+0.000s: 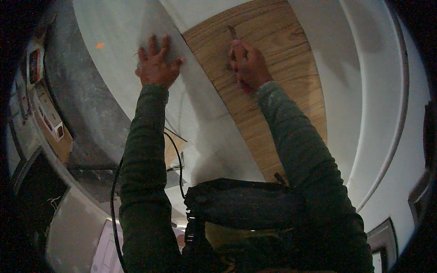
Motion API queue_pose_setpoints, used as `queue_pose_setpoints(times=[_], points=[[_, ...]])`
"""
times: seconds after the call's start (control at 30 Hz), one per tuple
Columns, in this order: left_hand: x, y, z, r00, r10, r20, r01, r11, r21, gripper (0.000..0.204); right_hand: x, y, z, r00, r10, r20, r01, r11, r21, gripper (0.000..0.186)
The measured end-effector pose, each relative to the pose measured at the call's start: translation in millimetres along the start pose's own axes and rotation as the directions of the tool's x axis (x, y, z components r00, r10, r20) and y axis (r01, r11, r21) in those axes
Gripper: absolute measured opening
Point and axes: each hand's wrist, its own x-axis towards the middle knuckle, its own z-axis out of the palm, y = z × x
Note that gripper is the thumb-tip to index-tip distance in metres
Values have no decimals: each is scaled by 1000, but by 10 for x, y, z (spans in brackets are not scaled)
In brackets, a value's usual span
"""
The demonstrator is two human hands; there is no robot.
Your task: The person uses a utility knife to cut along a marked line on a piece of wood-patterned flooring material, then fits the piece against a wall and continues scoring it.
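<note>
My left hand (159, 63) lies with its fingers spread on a pale white sheet (205, 118) that covers part of the floor. Beside that sheet runs a strip of brown wood-look flooring (282, 50), with a dark line where the two meet. Over the wood strip, my right hand (249, 63) is closed around a knife (232, 32). Its narrow blade points away from me, and a bit of red shows below my fist. Most of the handle is hidden by my fingers, and whether the blade touches the flooring I cannot tell.
On the right a white wall (337, 59) curves past a baseboard-like ledge. Grey bare floor (86, 86) shows at the left, with boxes (52, 116) along its far side. A black cable (114, 200) hangs by my left arm. An orange scrap (100, 46) lies on the white sheet.
</note>
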Motion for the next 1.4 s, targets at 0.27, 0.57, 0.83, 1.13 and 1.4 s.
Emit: queue_pose_setpoints(times=[0.27,0.57,0.83,1.13,1.4], points=[[-23,91,54,999,-40,-12,39,995,-88,92,13,95,31,988,-156,-3,156,988,-17,36],[26,261,10,982,-179,55,183,979,-87,107,-48,-193,-69,991,112,67,-115,992,51,37],[48,312,9,971,-225,76,230,971,-64,107,-82,-254,-95,979,172,113,-183,978,98,37],[21,242,-24,967,-255,28,255,947,-196,113,-45,-105,-32,982,159,102,-172,975,139,37],[-37,482,-4,961,-263,91,277,934,-226,116,-98,-41,-113,990,21,142,-33,996,84,37]])
